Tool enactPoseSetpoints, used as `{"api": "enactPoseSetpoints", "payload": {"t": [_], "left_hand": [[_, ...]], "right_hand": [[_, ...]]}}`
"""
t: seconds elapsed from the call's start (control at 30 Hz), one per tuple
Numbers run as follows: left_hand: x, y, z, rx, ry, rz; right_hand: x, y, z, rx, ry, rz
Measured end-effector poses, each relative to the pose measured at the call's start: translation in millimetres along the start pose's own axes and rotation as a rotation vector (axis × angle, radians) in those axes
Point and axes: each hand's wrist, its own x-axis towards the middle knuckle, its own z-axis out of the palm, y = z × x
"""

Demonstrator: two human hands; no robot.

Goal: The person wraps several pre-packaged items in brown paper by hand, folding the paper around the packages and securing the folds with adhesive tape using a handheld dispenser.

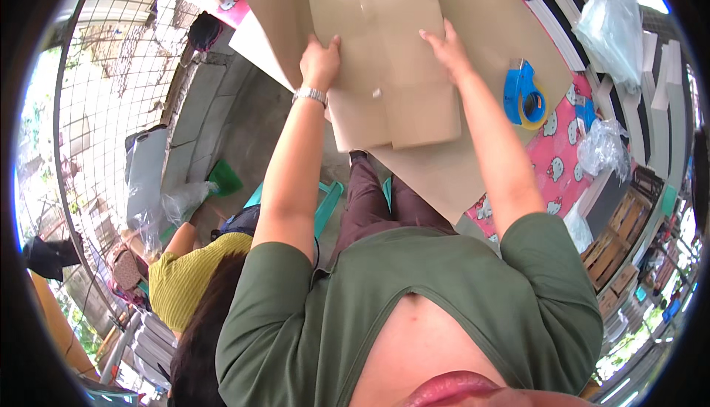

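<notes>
A brown cardboard box (384,56), folded rather flat, lies in front of me at the top of the view. My left hand (319,63) grips its left side, the thumb on top and the other fingers partly hidden. On the opposite side my right hand (446,51) holds the edge, its thumb over the cardboard and the index finger stretched along the side. Both forearms reach forward from the lower part of the view. Beneath the box spreads larger brown cardboard (492,26). A blue tape dispenser (521,93) with a roll of tape rests on it, right of my right hand.
A pink patterned cover (558,152) shows at the right, with a crumpled clear plastic bag (603,150) near it. Stacked boards (654,96) stand beyond. At lower left sits another person in a yellow top (188,281). A wire mesh (103,74) borders the left side.
</notes>
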Motion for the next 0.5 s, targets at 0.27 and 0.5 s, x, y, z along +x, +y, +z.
{"api": "enactPoseSetpoints", "payload": {"t": [0.27,0.5], "left_hand": [[-65,-61,8,-0.540,-0.354,-0.058],[-121,-115,63,-1.003,-0.257,0.028]], "right_hand": [[-68,61,-93,0.073,-0.452,-0.105],[-135,82,-10,-0.520,0.144,-0.505]]}}
